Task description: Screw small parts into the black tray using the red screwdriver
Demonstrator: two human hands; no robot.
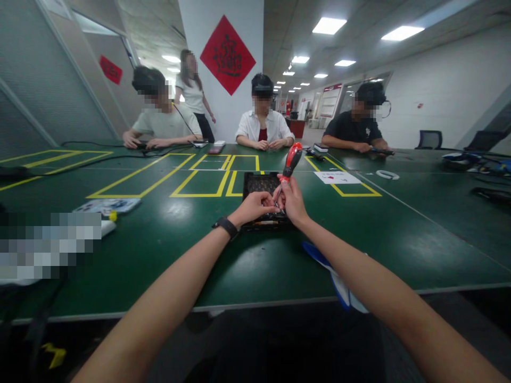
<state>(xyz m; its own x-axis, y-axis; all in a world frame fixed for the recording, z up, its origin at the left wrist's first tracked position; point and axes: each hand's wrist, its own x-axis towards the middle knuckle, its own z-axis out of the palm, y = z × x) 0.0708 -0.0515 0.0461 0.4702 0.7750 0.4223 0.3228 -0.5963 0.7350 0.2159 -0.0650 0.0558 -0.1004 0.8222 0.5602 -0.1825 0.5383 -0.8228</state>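
Observation:
My right hand (294, 201) is closed around a screwdriver (293, 160) with a red and black handle. The tool leans with its handle up and its shaft pointing down into a shallow black case (255, 182). My left hand (254, 207) reaches in from the other side, its thumb and fingers pinched together beside the lower end of the shaft. Whatever sits between those fingertips is too small and too covered to make out. Both hands are over the case and hide much of its inside. A dark band circles my left wrist.
Yellow tape rectangles mark the green table (179, 266). Blue and white gloves (339, 282) lie under my right forearm. A white paper (337, 177) lies beyond the case to the right, and a white ring (387, 174) farther right. Several people are across the table; cables run left.

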